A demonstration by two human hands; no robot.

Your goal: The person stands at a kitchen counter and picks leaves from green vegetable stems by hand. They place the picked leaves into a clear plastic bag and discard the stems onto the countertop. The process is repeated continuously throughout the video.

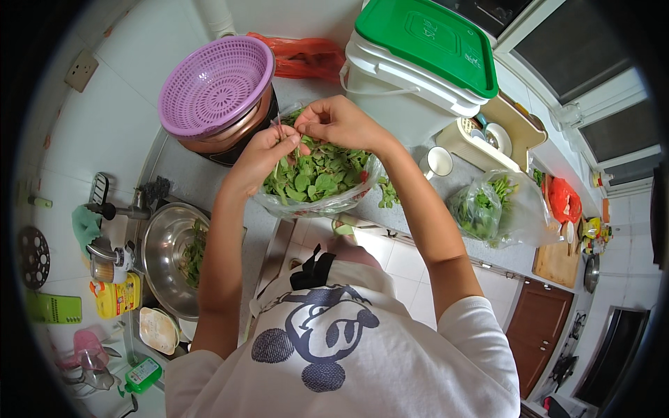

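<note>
A clear plastic bag (313, 206) full of leafy greens (326, 175) lies on the counter in front of me. Above its back left part, my left hand (274, 151) holds a few thin reddish stems with leaves hanging below the fingers. My right hand (334, 125) is close beside it, thumb and fingertips pinched together at the same greens. What exactly lies between the right fingertips is too small to tell. More leafy greens (194, 256) rest in a stainless steel bowl (162, 251) at the left, by the faucet.
A purple plastic colander (217, 86) sits on a round pot at the back left. Behind the right forearm stands a white bucket (402, 104) with a green lid (428, 44). A white mug (437, 162), another bag of greens (478, 209) and a wooden cutting board (556, 261) lie rightward.
</note>
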